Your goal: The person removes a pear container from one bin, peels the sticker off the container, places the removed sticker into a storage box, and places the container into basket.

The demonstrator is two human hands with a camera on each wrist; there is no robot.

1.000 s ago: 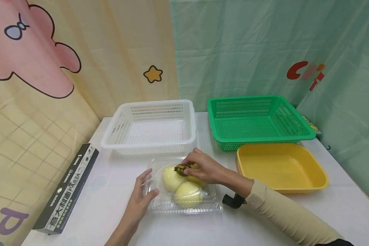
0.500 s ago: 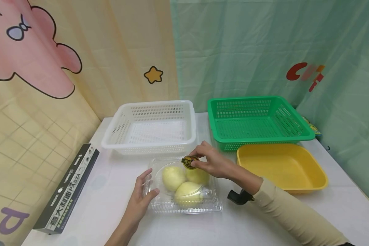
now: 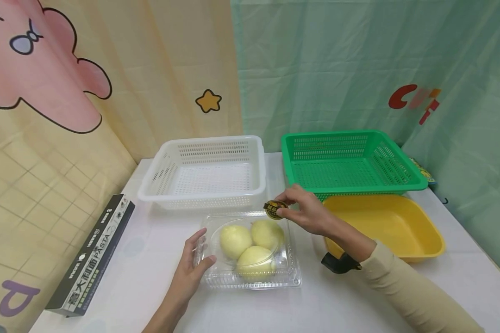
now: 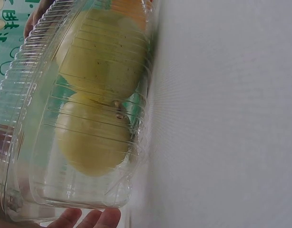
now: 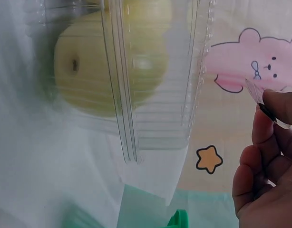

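In the head view a clear plastic clamshell box (image 3: pixel 289 273) on the table holds three pale yellow-green round fruits (image 3: pixel 256 262); a stem shows on one fruit (image 4: pixel 93 137) in the left wrist view. My left hand (image 3: pixel 188 261) rests against the box's left side, fingers fairly straight at the side wall and thumb over the lid's edge. Beyond the far right corner, my right hand (image 3: pixel 306 210) pinches a round black-and-gold sticker (image 3: pixel 275 209) between thumb and index finger. From the right wrist view, the thin sticker (image 5: pixel 266 112) appears edge-on with a see-through part.
Behind the box stand a white mesh basket (image 3: pixel 208 198) and a green mesh basket (image 3: pixel 354 189). A yellow tub (image 3: pixel 379 226) lies to the right, partly behind the right forearm. A long black pasta box (image 3: pixel 92 259) lies along the left edge. Printed curtains (image 3: pixel 316 69) enclose the table.
My right hand has moved right and away from over the lid, carrying the sticker off the box and uncovering the fruit at the back. My left hand and the box have stayed in place.
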